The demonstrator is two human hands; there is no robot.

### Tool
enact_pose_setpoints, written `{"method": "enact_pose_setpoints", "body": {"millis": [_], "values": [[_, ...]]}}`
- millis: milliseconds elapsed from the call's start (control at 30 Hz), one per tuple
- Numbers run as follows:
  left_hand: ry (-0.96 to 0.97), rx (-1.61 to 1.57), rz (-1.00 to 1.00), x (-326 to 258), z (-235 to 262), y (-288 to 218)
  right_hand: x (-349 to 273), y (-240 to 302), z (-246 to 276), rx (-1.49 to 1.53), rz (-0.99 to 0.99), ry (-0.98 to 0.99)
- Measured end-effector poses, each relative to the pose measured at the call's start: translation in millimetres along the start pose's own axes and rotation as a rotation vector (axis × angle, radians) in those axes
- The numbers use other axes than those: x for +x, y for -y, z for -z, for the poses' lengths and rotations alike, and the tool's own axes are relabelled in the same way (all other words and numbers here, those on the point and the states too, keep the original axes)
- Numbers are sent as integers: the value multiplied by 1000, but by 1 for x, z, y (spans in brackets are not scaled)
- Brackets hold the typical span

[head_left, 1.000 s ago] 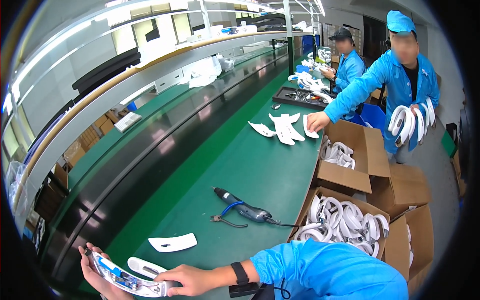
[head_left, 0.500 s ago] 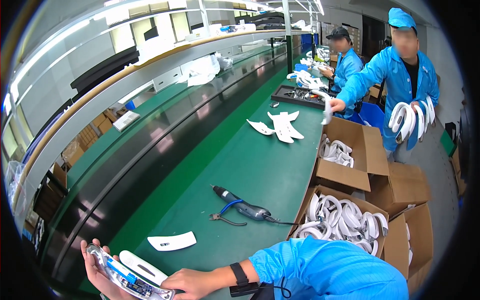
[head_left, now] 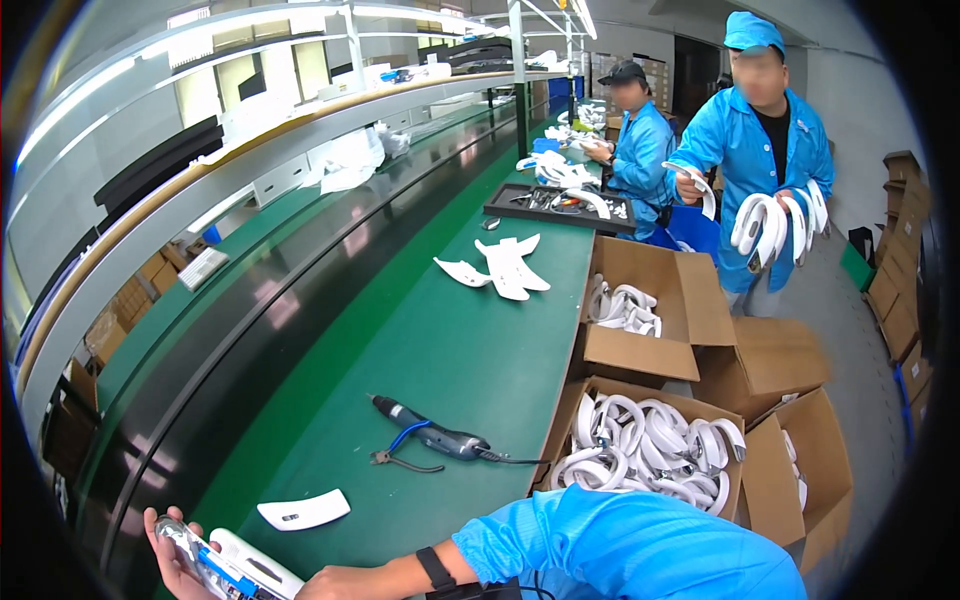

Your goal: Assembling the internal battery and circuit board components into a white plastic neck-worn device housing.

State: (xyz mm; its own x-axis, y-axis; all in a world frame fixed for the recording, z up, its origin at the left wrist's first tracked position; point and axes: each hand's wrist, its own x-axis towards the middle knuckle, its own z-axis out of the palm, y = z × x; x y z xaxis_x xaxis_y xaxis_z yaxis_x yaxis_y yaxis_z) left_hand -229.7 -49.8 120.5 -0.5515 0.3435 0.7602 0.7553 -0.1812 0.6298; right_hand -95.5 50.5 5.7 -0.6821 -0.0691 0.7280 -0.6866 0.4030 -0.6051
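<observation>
At the lower left my left hand (head_left: pixel 172 570) is closed round a curved, opened housing (head_left: pixel 188 548), with a blue part and a circuit board inside. Against it lies a long white shell piece (head_left: pixel 255 562) with a dark slot. My right hand (head_left: pixel 345 583) is closed at the near end of these pieces; the lower edge cuts off its fingertips, and what they grip is hidden. Farther along the green bench rest a white curved cover (head_left: pixel 304 510), pliers with one blue handle (head_left: pixel 405 446) and a dark electric screwdriver (head_left: pixel 432 428) with its cable.
Several white shell pieces (head_left: pixel 500 268) and a black tool tray (head_left: pixel 510 203) sit farther up the bench. Cardboard boxes (head_left: pixel 640 352) of white curved parts line its right side. A standing co-worker (head_left: pixel 775 170) holds white curved parts; another person (head_left: pixel 640 150) works beyond. A dark conveyor (head_left: pixel 255 330) runs left.
The view has shifted, so the bench things appear farther left. My hands and the housing sit lower in the picture. The standing co-worker has drawn the outstretched hand with a white part back from the bench.
</observation>
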Motion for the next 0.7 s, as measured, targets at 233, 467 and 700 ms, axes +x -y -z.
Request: {"method": "enact_pose_setpoints", "body": {"millis": [233,467,700], "values": [[-30,-20,209,7,-7,-22,-2,-9,-8,-36,7,-34],[96,101,-132,11,2,-25,-1,-4,-11,26,-19,-6],[185,-80,190,30,22,17,-4,-16,-12,29,-65,-86]]}}
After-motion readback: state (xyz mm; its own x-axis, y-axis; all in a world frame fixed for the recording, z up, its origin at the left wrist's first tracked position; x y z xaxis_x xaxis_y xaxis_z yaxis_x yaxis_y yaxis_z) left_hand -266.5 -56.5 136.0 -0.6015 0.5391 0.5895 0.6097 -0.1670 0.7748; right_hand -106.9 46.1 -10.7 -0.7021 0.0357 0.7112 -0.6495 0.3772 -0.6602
